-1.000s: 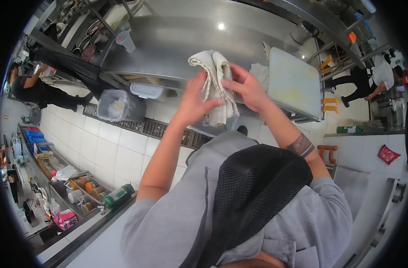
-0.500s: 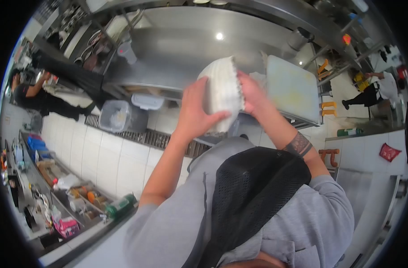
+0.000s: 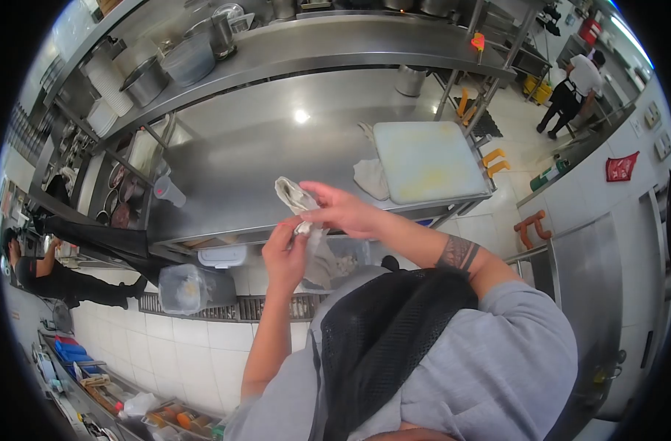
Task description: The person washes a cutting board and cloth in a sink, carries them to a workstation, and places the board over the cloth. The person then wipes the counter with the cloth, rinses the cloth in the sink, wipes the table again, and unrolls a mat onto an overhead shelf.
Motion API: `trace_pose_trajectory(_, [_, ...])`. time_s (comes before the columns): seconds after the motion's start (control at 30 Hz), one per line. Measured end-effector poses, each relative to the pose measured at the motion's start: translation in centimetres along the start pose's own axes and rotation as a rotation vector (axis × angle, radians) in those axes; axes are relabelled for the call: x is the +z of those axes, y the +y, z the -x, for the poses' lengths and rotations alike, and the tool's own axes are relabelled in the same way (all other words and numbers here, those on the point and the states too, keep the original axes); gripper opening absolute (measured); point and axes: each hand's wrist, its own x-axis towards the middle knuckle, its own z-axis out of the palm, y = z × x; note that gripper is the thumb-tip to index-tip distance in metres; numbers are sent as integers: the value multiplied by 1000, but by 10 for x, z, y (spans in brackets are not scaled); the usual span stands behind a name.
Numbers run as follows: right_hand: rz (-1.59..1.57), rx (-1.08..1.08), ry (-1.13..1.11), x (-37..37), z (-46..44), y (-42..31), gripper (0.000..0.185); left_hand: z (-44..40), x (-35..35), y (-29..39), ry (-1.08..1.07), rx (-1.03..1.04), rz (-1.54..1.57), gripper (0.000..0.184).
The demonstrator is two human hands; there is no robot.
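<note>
A whitish cloth [image 3: 320,259] hangs between my hands at the front edge of the steel counter [image 3: 254,147], its top folded over. My left hand [image 3: 285,253] pinches the cloth's middle from the left. My right hand [image 3: 340,209] grips its upper part from the right, thumb on the fabric. The lower part of the cloth hangs over a clear bin under the counter edge. Another crumpled cloth [image 3: 371,178] lies on the counter, beside the white cutting board [image 3: 427,162].
A shelf [image 3: 313,48] with pots spans the back. A plastic cup [image 3: 169,191] stands at the counter's left. A grey bin [image 3: 196,288] is on the floor. One person [image 3: 71,283] is at far left, another [image 3: 569,92] at upper right.
The view has tilted up, showing more of the counter and shelf. The cloth, spread wide half a second ago, is now gathered narrow between my hands.
</note>
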Motion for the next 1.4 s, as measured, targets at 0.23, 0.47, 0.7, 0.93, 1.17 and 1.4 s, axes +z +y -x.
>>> trace_pose_trajectory(0.23, [397,-466,573,-144,13,-82,36,11,1,-34,139,-493,426,22])
trace_pose_trajectory(0.47, [1451,-661,1752,-346,46,-247,77,20,4,-62,213,-622,459,20])
trace_pose_trajectory(0.7, [1152,-140,1334,-357,43,-265,60,14,17,-60,286,-685,405,22])
trace_pose_trajectory(0.93, [1639,-669,1510,-399,20,-260,35,9,27,-47,458,-753,392,23])
trace_pose_trajectory(1.17, [783,-836,1035,-264,-68,-289,28,27,32,-52,556,-817,299,17])
trace_pose_trajectory(1.4, [242,-1035,423,-127,-200,-283,24,62,25,-54,626,-851,175,16])
